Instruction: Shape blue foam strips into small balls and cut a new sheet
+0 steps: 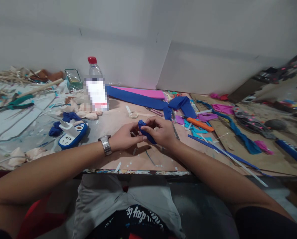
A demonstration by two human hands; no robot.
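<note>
A small rolled piece of dark blue crepe paper (pixel 149 136) is between my two hands, over the front middle of the table. My right hand (pixel 165 133) is closed on it from the right, its thumb lying along the paper. From the other side my left hand (pixel 125 136), with a watch on the wrist, pinches the paper's left edge; part of those fingertips is hidden. Just beyond my hands lie a roll of pale tape (pixel 133 114) and a long folded blue paper strip (pixel 138 98). A dark thin wire (pixel 150 157) lies nearer the table edge.
To the left are a blue and white power strip (pixel 72 137), blue paper buds (pixel 55 129), green-handled pliers (pixel 20 101) and a red-capped bottle (pixel 95 71). An orange cutter (pixel 200 124), paper scraps and a white strip (pixel 248 169) lie to the right.
</note>
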